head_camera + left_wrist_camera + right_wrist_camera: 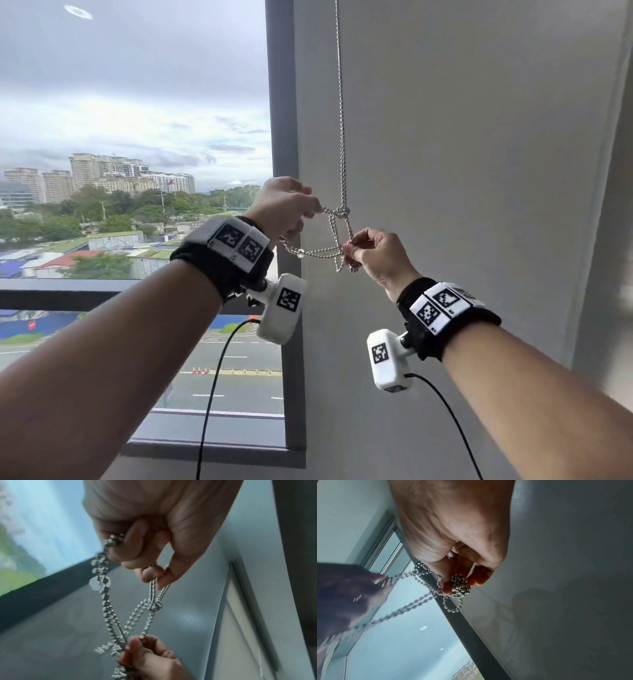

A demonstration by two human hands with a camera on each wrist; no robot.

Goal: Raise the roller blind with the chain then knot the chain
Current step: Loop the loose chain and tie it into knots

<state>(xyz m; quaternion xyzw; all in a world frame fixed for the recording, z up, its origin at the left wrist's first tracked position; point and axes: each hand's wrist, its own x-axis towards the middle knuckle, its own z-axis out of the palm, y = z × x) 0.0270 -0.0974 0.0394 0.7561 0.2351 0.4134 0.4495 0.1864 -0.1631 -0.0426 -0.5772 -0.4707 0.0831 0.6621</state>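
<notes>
Hanging vertical beside window frame [284,137]: chain [340,102], half-formed knot [340,212] at hand height. Pinching a loop left of knot: left hand [282,205]. Clutching bunched slack just below knot: right hand [380,255], nearer. Strands crossing between hands, likely snagging. Wall [462,171] behind.

Chain [339,85] top cut off — left hand [346,595] blurred

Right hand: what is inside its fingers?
The right hand fingers pinch a bunched wad of the bead chain. How much chain sits deeper in the palm is covered.
</notes>
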